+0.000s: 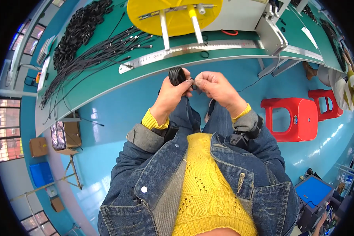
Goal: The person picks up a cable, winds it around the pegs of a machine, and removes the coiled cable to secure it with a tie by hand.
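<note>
A coiled black cable (177,76) is gripped in my left hand (170,94), its loops standing up between thumb and fingers. My right hand (218,87) is closed in a pinch close beside the left thumb, at a small dark piece by the coil's right side. What exactly lies between the right fingertips is too small to tell. Both hands are held in front of the bench edge, above my lap. Ahead of them, a steel ruler (157,56) runs along the front of the green bench (106,80). A yellow disc with metal posts (173,17) stands just beyond the ruler.
Many loose black cables (102,49) are spread on the bench's left, with a heap of coiled cables (76,33) behind. A metal bracket (272,33) stands at the right. Red stools (293,118) are on the floor to my right; a cardboard box (71,135) sits at left.
</note>
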### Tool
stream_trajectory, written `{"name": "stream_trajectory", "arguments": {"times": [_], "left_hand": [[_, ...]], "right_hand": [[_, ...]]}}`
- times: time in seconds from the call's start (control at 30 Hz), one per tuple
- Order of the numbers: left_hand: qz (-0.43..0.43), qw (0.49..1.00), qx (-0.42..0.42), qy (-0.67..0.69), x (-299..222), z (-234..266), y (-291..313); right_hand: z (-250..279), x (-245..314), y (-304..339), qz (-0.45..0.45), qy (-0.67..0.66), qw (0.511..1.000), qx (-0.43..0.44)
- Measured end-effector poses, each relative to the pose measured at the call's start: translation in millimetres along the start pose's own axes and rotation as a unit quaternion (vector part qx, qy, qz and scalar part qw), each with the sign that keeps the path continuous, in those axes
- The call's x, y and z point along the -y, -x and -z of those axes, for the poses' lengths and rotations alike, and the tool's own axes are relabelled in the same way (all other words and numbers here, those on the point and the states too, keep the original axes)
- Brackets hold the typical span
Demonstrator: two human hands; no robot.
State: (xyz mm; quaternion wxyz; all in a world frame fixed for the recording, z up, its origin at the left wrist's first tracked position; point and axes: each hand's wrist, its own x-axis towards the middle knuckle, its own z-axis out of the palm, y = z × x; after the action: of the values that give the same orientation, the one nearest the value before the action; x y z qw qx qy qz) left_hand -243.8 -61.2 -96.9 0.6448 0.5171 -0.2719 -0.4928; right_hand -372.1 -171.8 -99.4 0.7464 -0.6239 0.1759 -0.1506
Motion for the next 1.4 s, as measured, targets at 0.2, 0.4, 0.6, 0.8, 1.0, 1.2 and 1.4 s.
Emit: {"name": "stream_trajectory", "arguments": {"times": [0.2, 0.4, 0.6, 0.8, 1.0, 1.2, 1.4], "left_hand": [[-0.03, 0.999, -0.034, -0.022, 13, 15, -3], [-0.047, 0.998, -0.002, -0.032, 15, 27, -2], [0.086, 0.993, 0.058, -0.052, 10, 26, 18], [0.117, 0.93, 0.119, -0.327, 11, 14, 22], [-0.089, 0.935, 0.067, -0.337, 25, 26, 8], [-0.092, 0.971, 0.044, -0.216, 14, 31, 23], [-0.056, 0.958, 0.039, -0.279, 20, 21, 33]], "right_hand": [[-11, -7, 2, -0.011, -0.113, 0.993, 0.027], [-24, -27, 21, -0.12, -0.254, 0.956, 0.081], [1, 12, 13, -0.07, 0.002, 0.997, 0.038], [-9, 28, -1, 0.141, 0.456, 0.87, 0.121], [-13, 2, -28, 0.272, 0.526, 0.795, 0.132], [-12, -9, -7, -0.096, -0.102, 0.982, 0.13], [-38, 17, 4, 0.153, 0.396, 0.905, -0.008]]}}
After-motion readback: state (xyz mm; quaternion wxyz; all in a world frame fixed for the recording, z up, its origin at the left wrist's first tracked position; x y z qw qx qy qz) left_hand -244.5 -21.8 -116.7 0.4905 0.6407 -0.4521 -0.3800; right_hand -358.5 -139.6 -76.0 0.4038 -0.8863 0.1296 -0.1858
